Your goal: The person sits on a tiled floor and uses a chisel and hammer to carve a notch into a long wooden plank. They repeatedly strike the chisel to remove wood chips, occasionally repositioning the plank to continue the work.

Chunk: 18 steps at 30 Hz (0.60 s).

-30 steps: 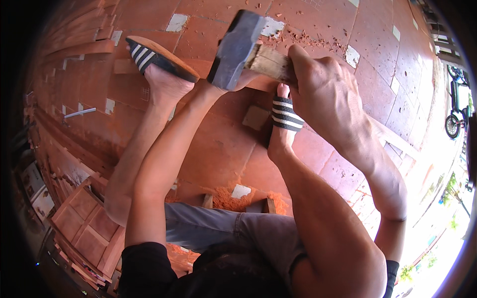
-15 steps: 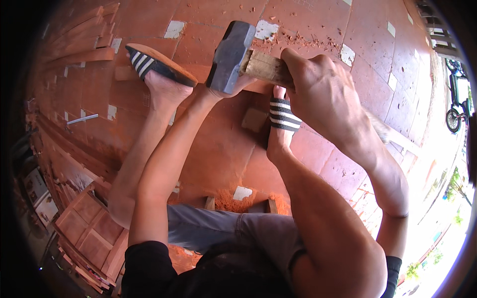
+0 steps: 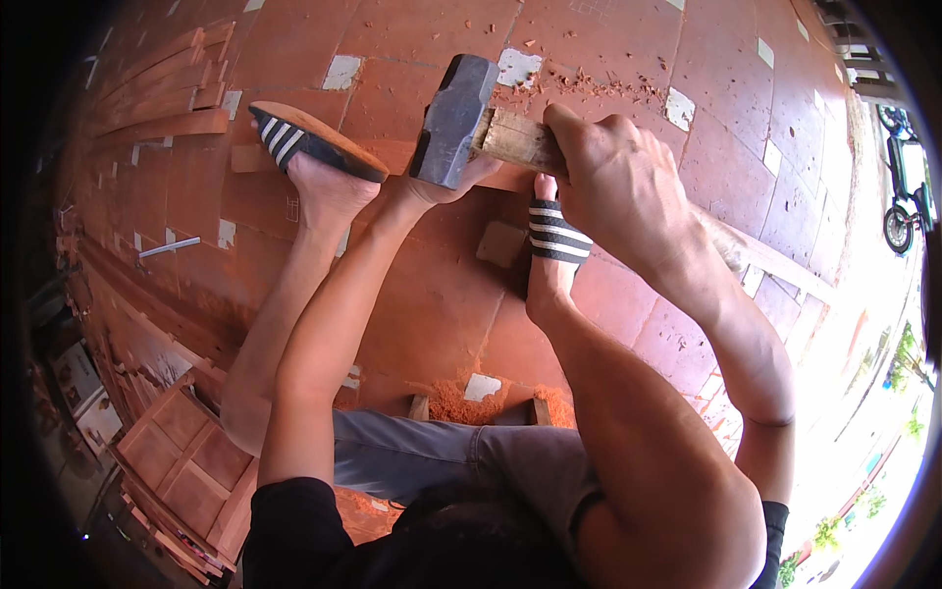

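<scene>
1. The right hand point(image 3: 623, 177) is wrapped tight around a hammer point(image 3: 461, 123), with its fingers curled on the short wooden handle point(image 3: 520, 142).
2. The hammer is up in front of the person. Its big grey head points to the left, and it hides part of the left hand point(image 3: 473, 175).
3. The left hand reaches out behind the hammer's head. I cannot tell if its fingers are apart, together or holding something.
4. A reddish board point(image 3: 512, 179) shows just beside the left hand. I cannot tell if they touch.
5. The two feet are apart, one on each side of the left hand. The left slipper point(image 3: 319, 145) and the right slipper point(image 3: 559, 234) are dark with white stripes. The left one is tipped on its side.
6. The floor point(image 3: 422, 294) is made of red tiles with little white squares.
7. Wood bits point(image 3: 608, 86) lie past the hammer, and orange sawdust point(image 3: 451, 404) lies close to the person's grey pants point(image 3: 402, 447).
8. Far left are stacked boards point(image 3: 177, 93) and a wooden panel point(image 3: 186, 461). Far right is a motorbike point(image 3: 900, 187).
</scene>
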{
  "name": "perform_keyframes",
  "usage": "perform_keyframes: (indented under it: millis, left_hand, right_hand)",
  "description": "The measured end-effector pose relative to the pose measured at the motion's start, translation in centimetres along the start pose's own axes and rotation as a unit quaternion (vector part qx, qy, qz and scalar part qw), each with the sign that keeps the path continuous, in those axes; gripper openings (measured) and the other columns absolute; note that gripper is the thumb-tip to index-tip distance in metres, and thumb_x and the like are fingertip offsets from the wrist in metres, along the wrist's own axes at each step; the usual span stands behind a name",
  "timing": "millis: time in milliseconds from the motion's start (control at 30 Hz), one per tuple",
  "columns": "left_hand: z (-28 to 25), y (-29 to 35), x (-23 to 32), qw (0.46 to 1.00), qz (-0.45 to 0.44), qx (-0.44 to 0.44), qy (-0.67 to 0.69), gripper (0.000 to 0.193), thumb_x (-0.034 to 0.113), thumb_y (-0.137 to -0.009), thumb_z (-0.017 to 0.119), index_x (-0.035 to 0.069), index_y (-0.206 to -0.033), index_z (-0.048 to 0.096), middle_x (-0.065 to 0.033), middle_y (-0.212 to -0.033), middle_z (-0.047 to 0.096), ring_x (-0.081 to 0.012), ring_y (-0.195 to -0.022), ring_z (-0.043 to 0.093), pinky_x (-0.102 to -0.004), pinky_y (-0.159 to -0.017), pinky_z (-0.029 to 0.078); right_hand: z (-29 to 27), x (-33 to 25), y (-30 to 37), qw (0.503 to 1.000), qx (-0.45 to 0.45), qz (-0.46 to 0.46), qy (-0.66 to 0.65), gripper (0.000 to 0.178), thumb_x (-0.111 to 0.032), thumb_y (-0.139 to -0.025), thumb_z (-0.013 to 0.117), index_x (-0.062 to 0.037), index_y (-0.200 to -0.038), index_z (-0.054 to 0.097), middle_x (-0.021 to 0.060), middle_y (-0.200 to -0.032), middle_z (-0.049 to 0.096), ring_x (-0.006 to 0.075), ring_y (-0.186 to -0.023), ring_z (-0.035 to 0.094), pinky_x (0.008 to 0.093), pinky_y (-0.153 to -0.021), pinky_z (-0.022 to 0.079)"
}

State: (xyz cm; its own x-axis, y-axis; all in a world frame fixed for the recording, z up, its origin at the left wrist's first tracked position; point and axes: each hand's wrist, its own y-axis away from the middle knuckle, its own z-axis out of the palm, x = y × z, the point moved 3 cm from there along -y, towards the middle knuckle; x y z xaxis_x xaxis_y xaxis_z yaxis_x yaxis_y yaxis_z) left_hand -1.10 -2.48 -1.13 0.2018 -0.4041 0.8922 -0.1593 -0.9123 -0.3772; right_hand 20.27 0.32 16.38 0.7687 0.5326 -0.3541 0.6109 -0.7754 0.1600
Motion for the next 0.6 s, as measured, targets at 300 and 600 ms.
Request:
perform_keyframes:
  millis: [300, 600]
  left_hand:
    - [0.5, -1.6, 1.1, 0.992, -0.059, -0.034, 0.103, 0.052, 0.017, -0.094, 0.082, 0.002, -0.138, 0.061, -0.0094, -0.125, 0.068, -0.0187, -0.105, 0.068, -0.0347, -0.086, 0.057]
    - [1.8, -6.7, 2.2, 0.989, -0.082, -0.039, 0.114, 0.027, 0.016, -0.093, 0.081, -0.003, -0.108, 0.071, -0.0059, -0.084, 0.074, -0.0119, -0.074, 0.066, -0.0304, -0.071, 0.055]
  right_hand:
    - [1.0, 1.1, 0.0, 0.997, 0.065, 0.004, -0.033, 0.022, -0.009, -0.089, 0.063, -0.0014, -0.11, 0.066, 0.0286, -0.086, 0.072, 0.0462, -0.083, 0.074, 0.0541, -0.074, 0.06]
    - [-0.5, 3.4, 1.6, 0.982, 0.112, 0.099, -0.112, 0.024, -0.016, -0.089, 0.08, 0.0011, -0.099, 0.067, 0.0241, -0.08, 0.07, 0.0476, -0.08, 0.069, 0.0515, -0.073, 0.056]
